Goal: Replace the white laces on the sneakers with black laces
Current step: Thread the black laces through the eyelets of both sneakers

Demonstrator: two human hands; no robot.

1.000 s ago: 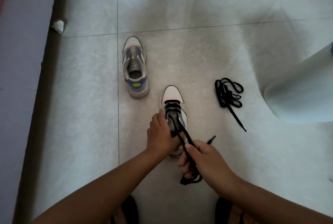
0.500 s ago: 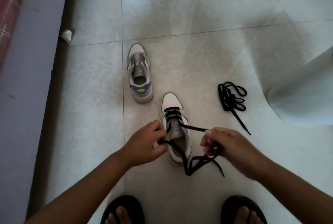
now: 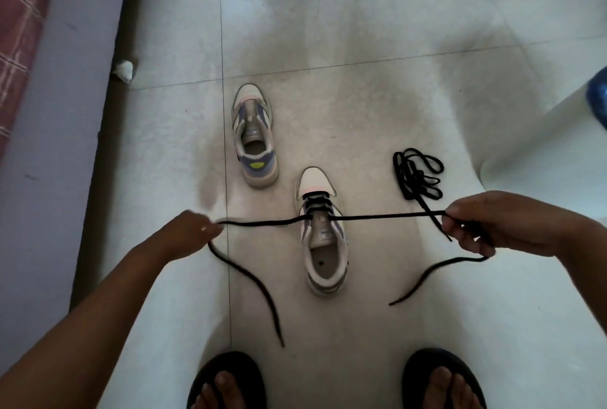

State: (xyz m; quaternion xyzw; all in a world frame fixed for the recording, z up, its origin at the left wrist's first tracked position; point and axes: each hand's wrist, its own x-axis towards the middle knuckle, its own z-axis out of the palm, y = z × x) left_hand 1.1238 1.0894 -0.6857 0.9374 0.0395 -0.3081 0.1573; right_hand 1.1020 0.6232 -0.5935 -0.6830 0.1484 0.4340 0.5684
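The nearer sneaker (image 3: pixel 323 244) stands on the floor, toe pointing away, with a black lace (image 3: pixel 377 217) threaded through its front eyelets. Both lace ends run out sideways, pulled taut. My left hand (image 3: pixel 187 231) pinches the left end, whose tail droops to the floor. My right hand (image 3: pixel 492 228) grips the right end, and its tail curls down beside the shoe. A second sneaker (image 3: pixel 254 135) with no lace stands farther back on the left. A bundled spare black lace (image 3: pixel 415 175) lies on the floor to the right.
My feet in black sandals (image 3: pixel 226 382) are at the bottom edge. A bed edge with a purple sheet (image 3: pixel 49 145) runs along the left. A crumpled white scrap (image 3: pixel 124 70) lies by it. A white object (image 3: pixel 542 139) stands at right.
My hands have moved wide apart, left and right, drawing the black lace straight and taut through the nearer sneaker. The camera has tilted so my feet show.
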